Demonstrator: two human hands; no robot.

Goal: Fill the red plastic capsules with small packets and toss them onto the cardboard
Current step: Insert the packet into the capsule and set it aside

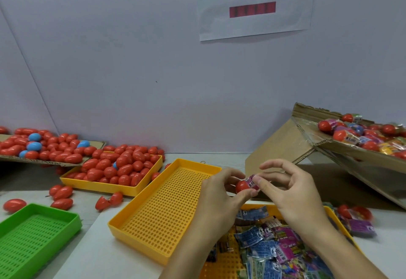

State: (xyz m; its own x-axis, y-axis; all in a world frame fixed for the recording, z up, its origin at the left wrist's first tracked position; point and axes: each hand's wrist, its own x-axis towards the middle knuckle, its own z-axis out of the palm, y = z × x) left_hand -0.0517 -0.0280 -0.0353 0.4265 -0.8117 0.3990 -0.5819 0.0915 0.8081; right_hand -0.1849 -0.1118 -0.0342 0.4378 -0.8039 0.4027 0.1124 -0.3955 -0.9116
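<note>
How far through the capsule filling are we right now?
Done: filled capsules already lie on the tilted cardboard. In hand: the left hand holds a red capsule while the right hand pushes a pink packet in. Left: many packets in the near tray and empty capsules in the far yellow tray.

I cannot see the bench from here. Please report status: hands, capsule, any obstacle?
Left hand holds red capsule. Right hand pinches packet at capsule's mouth. Packet not yet fully in. Nothing in the way.
</note>
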